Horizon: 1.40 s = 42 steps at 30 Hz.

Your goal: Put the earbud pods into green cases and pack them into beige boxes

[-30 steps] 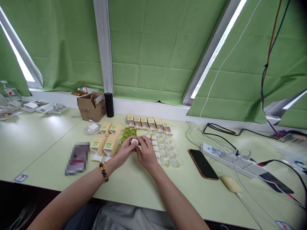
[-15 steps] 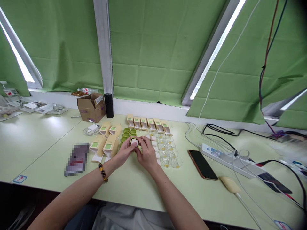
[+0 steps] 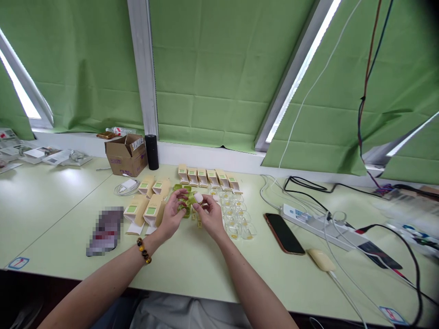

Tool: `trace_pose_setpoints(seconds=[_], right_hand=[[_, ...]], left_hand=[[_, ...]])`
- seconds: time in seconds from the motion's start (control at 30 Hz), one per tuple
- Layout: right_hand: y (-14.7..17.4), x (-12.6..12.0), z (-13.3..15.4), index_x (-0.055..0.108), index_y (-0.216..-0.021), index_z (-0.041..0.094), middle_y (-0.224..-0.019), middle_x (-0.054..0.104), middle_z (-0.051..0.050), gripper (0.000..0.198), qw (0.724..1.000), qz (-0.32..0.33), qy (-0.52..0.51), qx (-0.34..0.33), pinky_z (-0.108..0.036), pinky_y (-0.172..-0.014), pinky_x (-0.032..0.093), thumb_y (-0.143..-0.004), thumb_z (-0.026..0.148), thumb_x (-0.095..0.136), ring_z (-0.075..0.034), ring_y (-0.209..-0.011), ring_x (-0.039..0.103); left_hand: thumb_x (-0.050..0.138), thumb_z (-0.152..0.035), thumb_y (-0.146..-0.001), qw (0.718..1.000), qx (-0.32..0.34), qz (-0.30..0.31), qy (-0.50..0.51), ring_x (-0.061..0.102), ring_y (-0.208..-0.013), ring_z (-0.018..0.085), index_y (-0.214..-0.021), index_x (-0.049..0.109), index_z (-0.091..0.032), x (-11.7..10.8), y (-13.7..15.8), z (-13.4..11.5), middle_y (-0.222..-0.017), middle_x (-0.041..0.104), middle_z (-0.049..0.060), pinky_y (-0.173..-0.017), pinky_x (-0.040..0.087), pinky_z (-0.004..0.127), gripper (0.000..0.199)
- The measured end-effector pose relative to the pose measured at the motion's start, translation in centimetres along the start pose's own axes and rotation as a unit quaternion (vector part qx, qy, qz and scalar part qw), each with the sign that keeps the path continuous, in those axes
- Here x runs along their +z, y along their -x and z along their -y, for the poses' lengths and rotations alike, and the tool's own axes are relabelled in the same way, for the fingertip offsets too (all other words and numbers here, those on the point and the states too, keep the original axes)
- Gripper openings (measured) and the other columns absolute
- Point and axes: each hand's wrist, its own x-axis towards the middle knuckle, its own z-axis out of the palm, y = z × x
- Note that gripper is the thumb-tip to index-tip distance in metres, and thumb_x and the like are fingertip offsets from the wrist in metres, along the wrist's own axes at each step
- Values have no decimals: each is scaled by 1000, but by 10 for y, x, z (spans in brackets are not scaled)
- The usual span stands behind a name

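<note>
Small white-topped piece [image 3: 198,197]: held up above the middle of the tabletop [image 3: 192,269], at the fingertips of the right hand; its lower part blends with the yellow-green behind it, so its outline there is hard to make out.
Right hand [image 3: 211,218]: pinching that piece between thumb and fingers, hiding part of what lies beneath.
Left hand [image 3: 173,215]: open, fingers curved and parted, just left of the piece; whether a fingertip touches it, I cannot tell.
Green cups [image 3: 187,211]: partly covered by the left hand; their number is unclear.
Clear cups [image 3: 244,214]: right of the right hand, their see-through walls overlapping.
Cream boxes [image 3: 202,178]: a row towards the tabletop's far edge.
Blurred patch [image 3: 105,230]: pixelated, towards the near left; unreadable.
Tabletop's right end: cut off by the view.
</note>
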Motion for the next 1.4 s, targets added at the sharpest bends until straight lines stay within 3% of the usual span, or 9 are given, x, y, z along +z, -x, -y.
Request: trace_pose_setpoints(seconds=[0.13,0.27,0.47,0.63,0.83,1.03,1.27,1.4], right_hand=[[-3,-4,-1,71,-89,19,-75,63,-1,43,993,35,-89,72,-27,-60,44,-86,62,75,-14,-64,54],[-2,-9,-2,66,-73,19,-68,60,-1,52,981,56,-154,104,-27,-57,41,-87,68,73,-12,-58,49],[-2,-7,-5,70,-74,17,-69,59,-1,54,952,102,-242,159,-26,-52,42,-83,69,78,-12,-58,52],[-2,-5,-8,66,-72,17,-63,58,0,62,938,102,-258,205,-25,-45,39,-79,77,77,-11,-49,50],[-3,-4,-15,60,-65,19,-48,55,1,70,942,120,-228,217,-24,-37,30,-82,87,64,-11,-37,44],[-2,-2,-20,54,-55,21,-40,50,0,80,947,130,-204,210,-24,-37,25,-85,94,47,-10,-34,38],[-1,-4,-9,53,-46,21,-41,46,-1,87,950,154,-171,209,-26,-41,24,-83,99,39,-10,-38,37],[0,-5,-2,56,-45,19,-44,46,-2,91,953,166,-169,190,-27,-46,25,-86,97,35,-11,-41,39]], left_hand=[[63,-9,-90,995,41,3,-90,58,-118,23,-138,59,-26,2,1,-3,-135,58,10,-94,52,34,51],[62,-10,-92,983,78,17,-167,60,-117,24,-142,58,-27,2,2,-2,-137,55,12,-93,56,37,53],[65,-13,-93,969,90,39,-225,58,-126,27,-144,59,-30,2,4,-3,-142,53,12,-96,57,40,54],[73,-15,-91,962,100,52,-249,57,-131,29,-135,66,-29,3,4,-7,-138,57,12,-96,57,40,47],[85,-25,-84,978,48,29,-200,63,-118,27,-122,70,-24,6,2,-6,-126,65,11,-93,57,38,40],[95,-34,-70,992,-61,-25,-112,67,-98,22,-114,72,-21,7,1,-1,-116,71,9,-90,57,37,52],[100,-32,-61,990,-127,-55,-5,72,-94,24,-113,75,-17,3,-5,9,-111,77,11,-83,59,36,59],[99,-35,-66,983,-167,-55,49,74,-101,26,-115,77,-16,-1,-7,9,-114,79,12,-92,59,40,56]])
